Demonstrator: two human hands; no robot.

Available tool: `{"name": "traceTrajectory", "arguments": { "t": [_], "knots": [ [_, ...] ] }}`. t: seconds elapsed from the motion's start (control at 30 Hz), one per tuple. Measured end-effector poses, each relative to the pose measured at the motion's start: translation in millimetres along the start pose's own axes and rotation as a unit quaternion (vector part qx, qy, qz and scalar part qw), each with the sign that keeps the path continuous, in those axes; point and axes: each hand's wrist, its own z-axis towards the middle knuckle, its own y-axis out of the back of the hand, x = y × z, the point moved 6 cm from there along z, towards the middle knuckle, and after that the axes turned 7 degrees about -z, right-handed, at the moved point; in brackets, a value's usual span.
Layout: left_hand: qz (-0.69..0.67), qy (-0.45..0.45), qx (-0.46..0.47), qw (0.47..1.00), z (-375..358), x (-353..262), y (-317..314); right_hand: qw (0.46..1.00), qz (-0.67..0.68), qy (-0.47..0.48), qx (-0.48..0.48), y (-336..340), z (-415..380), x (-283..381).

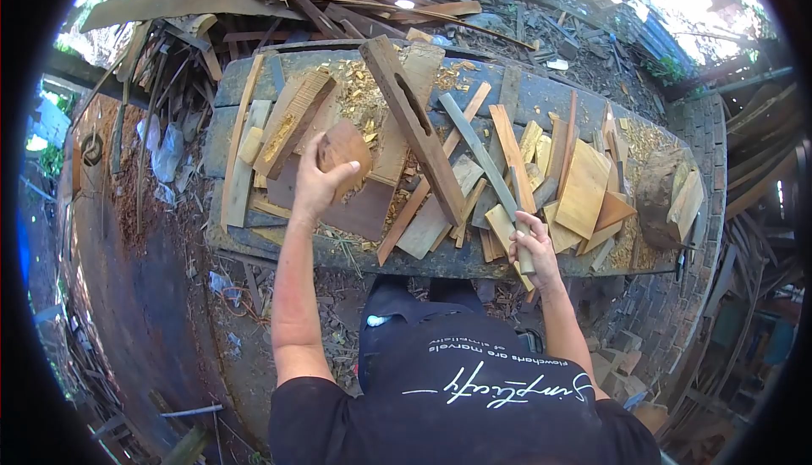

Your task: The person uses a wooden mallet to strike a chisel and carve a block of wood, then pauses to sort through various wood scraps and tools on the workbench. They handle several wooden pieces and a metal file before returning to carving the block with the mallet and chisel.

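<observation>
my left hand [311,184] is clamped round a rounded wooden block [344,145], thumb on the near side, at the left part of the bench [540,99] and above a flat brown board [357,213]. my right hand [541,253] is wrapped about the handle of a long, narrow tool [485,154] that looks like a blade, angled up and away from me over the scrap. the nearest risk, i'd say, is to my left thumb: it lies across the block's face, so a swing that glanced off the curved wood could catch it. that curve also gives my palm little to brace on, so a hard knock could roll the block out of my grip. the dark slotted beam [414,118] lies slantwise between my hands, and a low sweep of the tool could clip it and turn the edge aside. loose offcuts like the yellow board [584,190] crowd my right hand, and a knuckle or the handle could snag there. the wood chips [362,97] could make anything set on them slide. how sharp the edge is, i can't tell.
</observation>
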Motion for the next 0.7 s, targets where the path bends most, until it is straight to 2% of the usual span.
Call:
{"name": "traceTrajectory", "arguments": {
  "t": [0.03, 0.1, 0.17, 0.27, 0.3, 0.37, 0.43, 0.5, 0.53, 0.57, 0.63, 0.7],
  "knots": [
    [-0.002, -0.002, 0.005, 1.000, 6.8, -0.2, 5.6, 1.000, 0.000, 0.002, -0.005, -0.3, -2.7, 0.3],
    [0.192, -0.041, 0.017, 0.980, 12.0, -28.8, 14.5, 0.996, 0.079, -0.012, 0.043, -11.8, -12.3, 2.2],
    [0.226, -0.050, 0.021, 0.973, 20.0, -45.4, 13.7, 0.993, 0.101, 0.005, 0.058, -18.2, -20.1, 3.4],
    [0.427, -0.169, 0.105, 0.882, 32.5, -64.0, -7.0, 0.991, 0.116, -0.006, 0.065, -27.3, -31.3, 7.6],
    [0.426, -0.171, 0.114, 0.881, 34.7, -70.5, -13.9, 0.991, 0.120, -0.006, 0.057, -26.8, -33.2, 4.5],
    [0.558, -0.162, 0.201, 0.789, 36.6, -71.2, -37.5, 0.992, 0.114, -0.001, 0.054, -25.2, -36.5, -0.4],
    [0.575, -0.163, 0.225, 0.769, 43.2, -46.4, -49.0, 0.992, 0.124, 0.005, 0.035, -21.5, -40.7, -3.7],
    [0.574, -0.238, 0.241, 0.746, 36.4, -44.7, -63.2, 0.998, 0.061, 0.011, 0.002, -13.2, -42.1, -8.7],
    [0.576, -0.208, 0.243, 0.752, 38.5, -39.8, -63.5, 0.999, 0.028, 0.001, -0.031, -6.4, -45.1, -13.1],
    [0.576, -0.215, 0.253, 0.747, 34.4, -40.7, -66.8, 0.999, 0.035, 0.001, -0.042, -1.0, -47.4, -19.0],
    [0.580, -0.224, 0.197, 0.758, 36.6, -42.9, -59.5, 0.993, -0.063, 0.005, -0.096, 16.3, -52.2, -31.5],
    [0.604, -0.236, 0.197, 0.735, 41.1, -39.4, -57.7, 0.992, -0.053, 0.001, -0.118, 27.7, -61.5, -37.1]
  ]
}}
